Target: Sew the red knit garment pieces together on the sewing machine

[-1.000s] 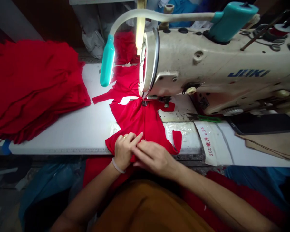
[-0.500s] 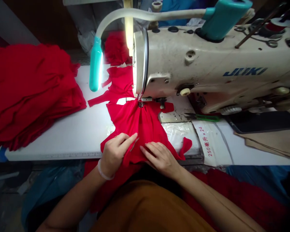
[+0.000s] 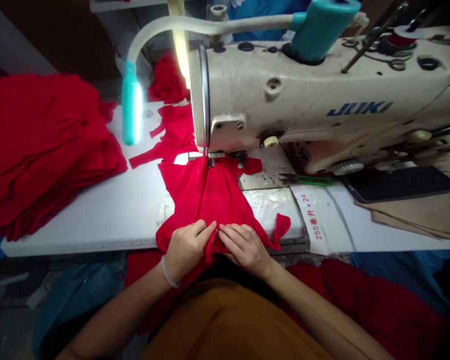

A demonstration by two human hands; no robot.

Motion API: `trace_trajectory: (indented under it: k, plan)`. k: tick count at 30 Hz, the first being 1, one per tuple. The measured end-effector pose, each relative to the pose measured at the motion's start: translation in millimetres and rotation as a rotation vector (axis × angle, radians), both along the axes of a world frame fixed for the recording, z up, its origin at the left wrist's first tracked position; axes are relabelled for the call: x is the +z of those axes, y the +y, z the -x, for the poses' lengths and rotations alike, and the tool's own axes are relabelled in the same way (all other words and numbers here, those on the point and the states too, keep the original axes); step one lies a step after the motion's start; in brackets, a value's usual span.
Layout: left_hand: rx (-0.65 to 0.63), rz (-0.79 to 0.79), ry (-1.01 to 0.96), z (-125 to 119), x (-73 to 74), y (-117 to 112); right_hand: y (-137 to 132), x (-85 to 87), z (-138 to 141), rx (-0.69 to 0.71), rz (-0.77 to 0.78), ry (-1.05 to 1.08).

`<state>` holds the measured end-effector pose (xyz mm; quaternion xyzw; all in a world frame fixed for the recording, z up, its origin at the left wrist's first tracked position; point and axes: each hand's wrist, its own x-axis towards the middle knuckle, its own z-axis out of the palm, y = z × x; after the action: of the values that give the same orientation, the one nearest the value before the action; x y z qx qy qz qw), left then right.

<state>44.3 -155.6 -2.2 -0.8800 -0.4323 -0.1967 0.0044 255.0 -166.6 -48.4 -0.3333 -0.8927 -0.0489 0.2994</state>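
Observation:
Red fabric (image 3: 195, 200) runs from under the presser foot (image 3: 211, 162) of a JUKI sewing machine (image 3: 247, 100) down to the table's front edge, gathered in folds below the needle. My left hand (image 3: 189, 245) pinches the near edge of this fabric between thumb and fingers. Close beside it, my right hand (image 3: 245, 247) grips the same edge, its fingertips almost touching the left hand's. The folds between my hands and the presser foot look drawn fairly straight. A narrow red end of cloth sticks out to the right of my right hand.
A tall stack of red cloth (image 3: 48, 155) lies on the left of the white table (image 3: 82, 220). A lit lamp (image 3: 130, 105) hangs left of the needle. Green-handled thread snips (image 3: 311, 180) and a dark phone (image 3: 403, 185) on brown paper lie to the right.
My hands have come together at the near edge, the left one shifting slightly right and down. The fabric's folds look straighter. The whole view has shifted, placing the machine further left.

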Motion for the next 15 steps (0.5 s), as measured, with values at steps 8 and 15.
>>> trace_trajectory:
  k: [8,15]
  plan:
    - [0.025,0.135,0.255,-9,9.4,16,19,15.9,-14,0.05,-0.032,-0.098]
    - [0.047,0.226,0.349,-15,12.5,44,44,39.5,-15,0.085,0.053,-0.159]
